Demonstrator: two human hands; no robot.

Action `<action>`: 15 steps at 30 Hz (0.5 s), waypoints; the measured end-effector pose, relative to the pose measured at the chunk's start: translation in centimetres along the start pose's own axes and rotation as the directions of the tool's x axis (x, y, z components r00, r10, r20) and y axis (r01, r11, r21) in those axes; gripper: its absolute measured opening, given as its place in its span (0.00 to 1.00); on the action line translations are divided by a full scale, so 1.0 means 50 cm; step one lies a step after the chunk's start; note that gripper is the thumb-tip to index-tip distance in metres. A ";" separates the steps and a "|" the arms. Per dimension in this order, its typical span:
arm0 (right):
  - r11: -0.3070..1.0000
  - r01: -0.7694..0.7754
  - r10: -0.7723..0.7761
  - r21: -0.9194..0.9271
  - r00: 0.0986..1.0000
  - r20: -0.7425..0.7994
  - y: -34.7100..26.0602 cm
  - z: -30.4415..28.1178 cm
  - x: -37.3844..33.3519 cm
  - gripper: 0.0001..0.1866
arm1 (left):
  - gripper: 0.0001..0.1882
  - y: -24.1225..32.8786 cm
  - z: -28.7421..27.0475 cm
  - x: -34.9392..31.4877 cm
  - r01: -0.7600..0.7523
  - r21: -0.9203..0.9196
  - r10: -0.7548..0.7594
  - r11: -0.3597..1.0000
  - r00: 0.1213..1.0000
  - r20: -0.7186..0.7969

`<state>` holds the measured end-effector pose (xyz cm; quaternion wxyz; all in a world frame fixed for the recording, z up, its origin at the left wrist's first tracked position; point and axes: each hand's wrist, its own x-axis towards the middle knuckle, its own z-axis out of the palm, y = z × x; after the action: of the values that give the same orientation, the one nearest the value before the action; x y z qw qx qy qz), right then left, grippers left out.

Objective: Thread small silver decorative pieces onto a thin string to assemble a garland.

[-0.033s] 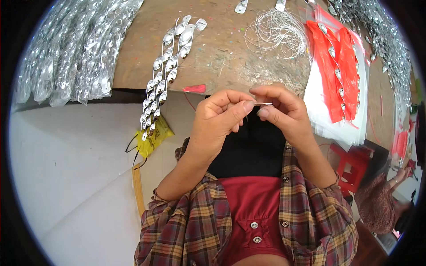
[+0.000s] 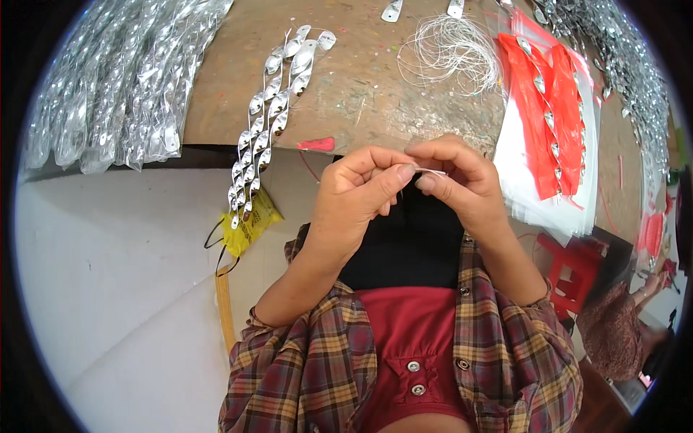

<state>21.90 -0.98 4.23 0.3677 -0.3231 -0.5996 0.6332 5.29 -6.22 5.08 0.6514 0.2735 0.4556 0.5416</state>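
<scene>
In front of my body, just off the table's near edge, both hands meet fingertip to fingertip. My left hand (image 2: 366,186) is closed, pinching a short length of thin white string (image 2: 432,172) between thumb and forefinger. From there the string runs rightward to my right hand (image 2: 462,173), whose thumb and forefinger close about it. The other fingers of both hands are curled and partly hidden. Left of my hands, twisted silver foil spirals (image 2: 278,86) lie on the brown table (image 2: 361,101) and hang over its edge.
A loose coil of white string (image 2: 458,58) lies farther back. At the right, red strips with silver spirals (image 2: 548,108) rest on clear plastic sheets (image 2: 577,206). Bagged silver spirals (image 2: 115,86) cover the left. A yellow bag (image 2: 249,220) and a red stool (image 2: 574,274) stand below.
The string has tilted slightly, its right end now lower. My right thumb and forefinger have shifted a little toward my left hand.
</scene>
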 end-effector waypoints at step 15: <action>0.913 0.090 -0.187 -0.397 0.959 -0.213 0.013 -0.036 0.040 0.04 | 0.19 0.014 -0.021 -0.017 0.180 0.209 -0.260 0.961 0.848 0.461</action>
<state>22.32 1.64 3.51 0.4134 -0.4211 -0.6828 0.4308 4.05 -6.98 5.48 0.7786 0.3969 0.3479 0.3396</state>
